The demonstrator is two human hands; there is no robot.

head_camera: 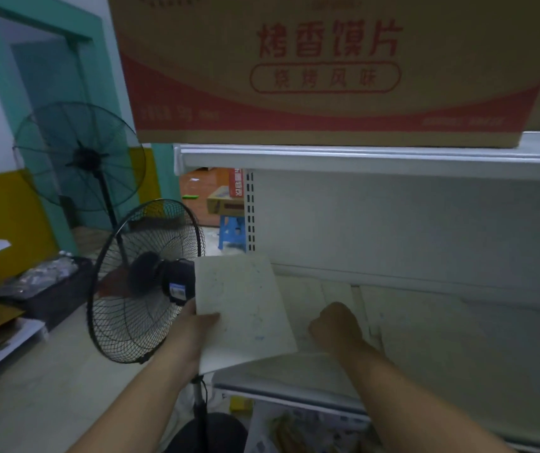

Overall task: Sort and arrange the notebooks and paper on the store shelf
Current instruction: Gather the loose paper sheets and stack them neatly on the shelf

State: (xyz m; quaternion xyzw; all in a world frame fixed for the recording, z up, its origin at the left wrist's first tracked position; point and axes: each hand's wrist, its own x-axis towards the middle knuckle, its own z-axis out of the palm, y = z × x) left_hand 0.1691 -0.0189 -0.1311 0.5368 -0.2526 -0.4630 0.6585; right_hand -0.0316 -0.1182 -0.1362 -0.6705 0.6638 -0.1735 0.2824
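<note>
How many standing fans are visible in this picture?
2. One fan stands far back by the teal doorway; the nearer fan stands left of the shelf, beside the left hand holding a notebook. Others may be hidden.

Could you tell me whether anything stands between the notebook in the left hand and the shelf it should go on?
Only the right hand, curled on the flat papers on the shelf just right of the notebook, which the left hand holds over the shelf's left end. The fan stands off to the left.
</note>
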